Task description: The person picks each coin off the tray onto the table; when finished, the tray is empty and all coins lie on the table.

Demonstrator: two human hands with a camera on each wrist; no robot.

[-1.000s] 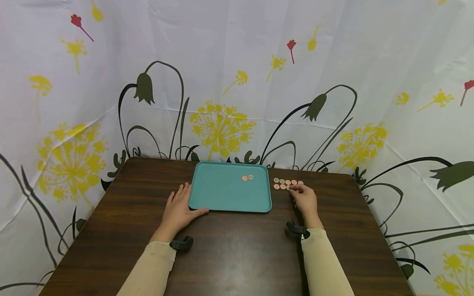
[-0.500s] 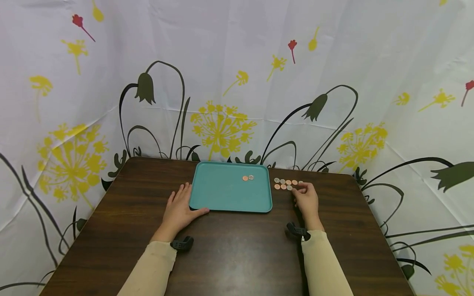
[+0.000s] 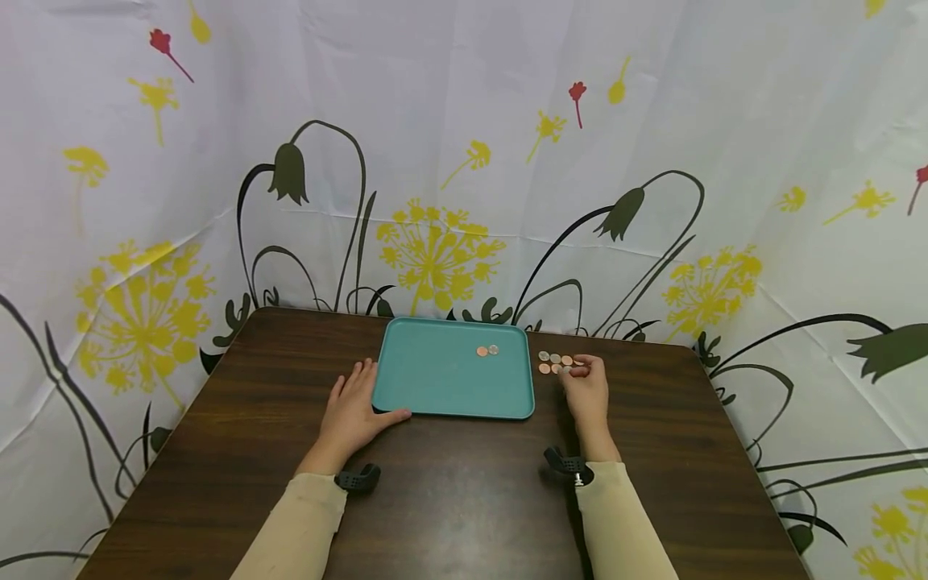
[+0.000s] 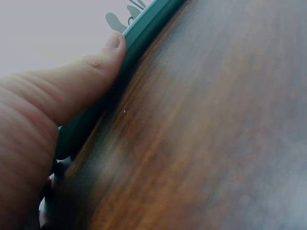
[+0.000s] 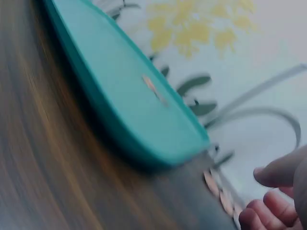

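Observation:
A teal tray (image 3: 453, 387) lies on the table with one copper and one silver coin (image 3: 494, 350) on it near the back right. My left hand (image 3: 351, 419) lies spread beside the tray's left edge; its thumb (image 4: 103, 67) rests along the front rim. To the right of the tray lie several copper and silver coins (image 3: 544, 368) in two rows. Over the right end of these rows is my right hand (image 3: 587, 391), fingers bent. The blurred right wrist view shows thumb and curled fingers (image 5: 268, 211); whether a coin is between the fingertips cannot be made out.
The dark wooden table (image 3: 464, 499) has its back edge just behind the tray and coins. A white flower-print curtain (image 3: 435, 121) hangs behind it. A black wrist device (image 3: 569, 466) sits on each arm.
My right hand shifts slightly right at the coins, then back left over them, nearer the tray. My left hand, the tray and its two coins stay put.

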